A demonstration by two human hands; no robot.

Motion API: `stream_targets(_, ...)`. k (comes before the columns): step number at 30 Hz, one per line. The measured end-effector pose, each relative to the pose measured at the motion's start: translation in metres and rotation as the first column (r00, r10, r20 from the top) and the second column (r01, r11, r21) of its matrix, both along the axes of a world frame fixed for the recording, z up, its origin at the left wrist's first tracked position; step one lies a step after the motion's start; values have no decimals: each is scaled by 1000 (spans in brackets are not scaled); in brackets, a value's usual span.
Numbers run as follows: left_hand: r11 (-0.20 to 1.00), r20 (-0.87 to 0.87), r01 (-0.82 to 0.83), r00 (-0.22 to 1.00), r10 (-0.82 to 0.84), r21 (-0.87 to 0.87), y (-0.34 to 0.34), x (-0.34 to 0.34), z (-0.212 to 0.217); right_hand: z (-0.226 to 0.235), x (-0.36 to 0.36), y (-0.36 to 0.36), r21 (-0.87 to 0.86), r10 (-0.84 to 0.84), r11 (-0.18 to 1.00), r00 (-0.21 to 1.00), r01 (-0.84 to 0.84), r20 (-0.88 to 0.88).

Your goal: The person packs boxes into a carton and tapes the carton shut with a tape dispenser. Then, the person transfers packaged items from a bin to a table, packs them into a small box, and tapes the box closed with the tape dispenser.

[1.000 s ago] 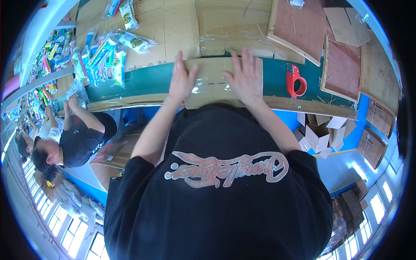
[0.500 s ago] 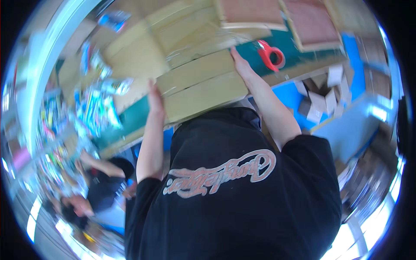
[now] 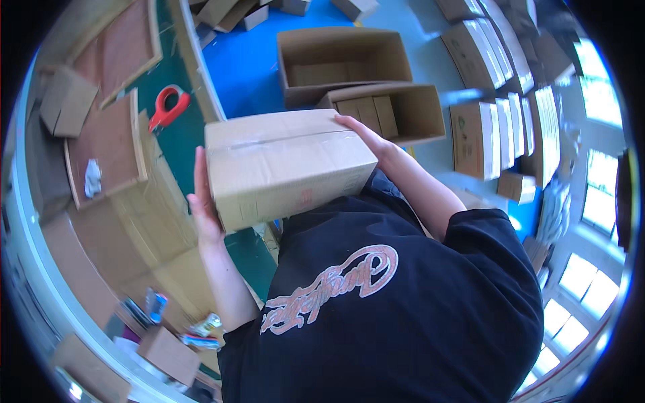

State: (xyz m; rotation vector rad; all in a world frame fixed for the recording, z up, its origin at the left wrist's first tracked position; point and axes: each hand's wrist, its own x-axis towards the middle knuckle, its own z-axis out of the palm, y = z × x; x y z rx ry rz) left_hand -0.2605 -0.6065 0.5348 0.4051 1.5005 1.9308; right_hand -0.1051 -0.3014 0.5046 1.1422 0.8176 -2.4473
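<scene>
A closed brown cardboard box [image 3: 289,164], with a taped seam along its top, is held up in front of my chest between both palms. My left hand [image 3: 207,201] presses flat against its left side. On the far right side, my right hand [image 3: 366,141] grips the box near its corner. Beyond the box stand two large open cartons, a farther one [image 3: 342,40] whose inside shows brown cardboard, and a nearer one [image 3: 430,117] with several smaller boxes [image 3: 366,114] inside. The underside of the held box is hidden.
A red tape dispenser [image 3: 168,109] lies on the green-topped bench [image 3: 176,144] to the left, beside wood-framed trays [image 3: 107,144] and flat cardboard. Small packets [image 3: 201,329] lie near the lower left. Stacked cartons [image 3: 474,138] stand at the right, and blue flooring [image 3: 245,74] lies ahead.
My body has turned right, away from the bench, carrying the box along in both hands. The open cartons have come into view, and the tape dispenser now appears on the left.
</scene>
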Motion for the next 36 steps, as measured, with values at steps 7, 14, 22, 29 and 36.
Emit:
stream_targets(7,972,-81,-83,994,67,-221,74,39,-23,-15,99,3,51,-425,903,905,426,-30)
stream_targets(14,891,61,-155,978,199,-428,112,92,-29,-68,141,1,51,-507,857,857,513,-95)
stream_targets(22,823,95,37,995,20,-566,172,68,-77,21,118,4,934,218,-333,952,-133,213)
stream_targets(29,691,250,267,960,-127,-672,229,72,-105,-43,111,-42,696,271,-624,737,-356,619)
stream_targets(36,346,4,102,962,-273,-933,305,105,-105,-117,122,-2,820,250,-444,829,-361,500)
